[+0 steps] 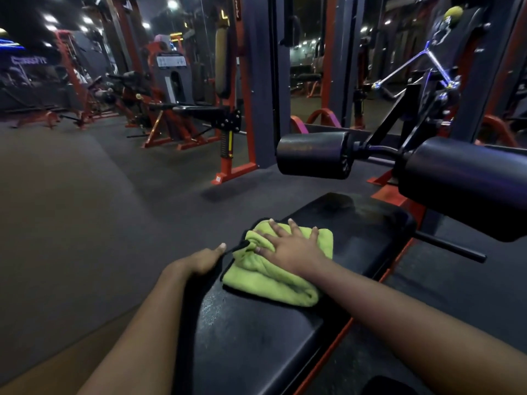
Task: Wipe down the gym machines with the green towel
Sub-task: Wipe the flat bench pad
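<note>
A folded green towel (273, 277) with a black hem lies on the black padded seat (256, 337) of a gym machine. My right hand (291, 243) presses flat on the towel's far half, fingers spread and straight. My left hand (204, 259) grips the seat's left edge, thumb on top, fingers curled under out of sight. The pad surface beyond the towel looks dull and streaked.
Two black foam rollers (313, 155) (462, 189) stand on a bar just past the seat. An orange and grey frame post (242, 95) rises behind. More orange machines (171, 109) line the back left. Dark rubber floor (85, 209) spreads to the left.
</note>
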A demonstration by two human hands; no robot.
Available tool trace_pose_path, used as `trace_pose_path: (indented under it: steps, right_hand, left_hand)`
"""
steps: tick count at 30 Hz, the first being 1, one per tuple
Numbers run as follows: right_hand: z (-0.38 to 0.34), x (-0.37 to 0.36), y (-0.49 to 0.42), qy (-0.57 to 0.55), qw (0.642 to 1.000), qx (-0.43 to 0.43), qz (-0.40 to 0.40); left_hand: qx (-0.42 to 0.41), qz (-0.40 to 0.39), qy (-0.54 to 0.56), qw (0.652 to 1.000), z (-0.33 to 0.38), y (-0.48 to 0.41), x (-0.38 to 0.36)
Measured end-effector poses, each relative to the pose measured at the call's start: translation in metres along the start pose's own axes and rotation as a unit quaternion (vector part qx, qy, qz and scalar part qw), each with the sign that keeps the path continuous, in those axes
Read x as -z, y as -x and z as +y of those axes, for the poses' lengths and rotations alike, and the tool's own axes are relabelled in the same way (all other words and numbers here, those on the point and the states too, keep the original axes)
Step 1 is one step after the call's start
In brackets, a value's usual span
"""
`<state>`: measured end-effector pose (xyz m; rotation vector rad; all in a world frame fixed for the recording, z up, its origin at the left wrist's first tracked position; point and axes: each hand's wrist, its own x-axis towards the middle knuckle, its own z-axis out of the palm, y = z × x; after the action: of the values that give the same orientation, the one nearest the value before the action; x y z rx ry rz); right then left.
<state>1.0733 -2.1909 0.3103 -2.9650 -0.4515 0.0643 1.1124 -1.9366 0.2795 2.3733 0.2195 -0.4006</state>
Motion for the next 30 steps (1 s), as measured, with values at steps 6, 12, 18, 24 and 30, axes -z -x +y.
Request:
trace_pose_path:
  steps: [6,12,18,24,30]
  right_hand:
    - [0.029,0.014,-0.044,-0.002,0.998,-0.069,0.01]
    - [0.025,0.007,0.005,-0.036,0.997,0.06,-0.044]
    - [0.018,0.001,-0.006,-0.01,1.0,0.01,-0.025]
    - [0.043,0.007,-0.05,-0.005,0.997,-0.073,-0.003]
    - [0.103,0.02,-0.078,-0.016,0.986,-0.166,0.0]
  left_hand:
    - [0.016,0.037,-0.027,0.999,0.012,0.012,-0.011]
    - [0.0,0.03,-0.049,0.998,0.013,0.007,-0.009]
    - [-0.013,0.039,-0.069,0.997,0.013,0.003,-0.013]
    - [-0.008,0.055,-0.093,0.994,0.013,0.008,-0.013]
    - [-0.006,0.062,-0.117,0.991,0.016,0.008,-0.016]
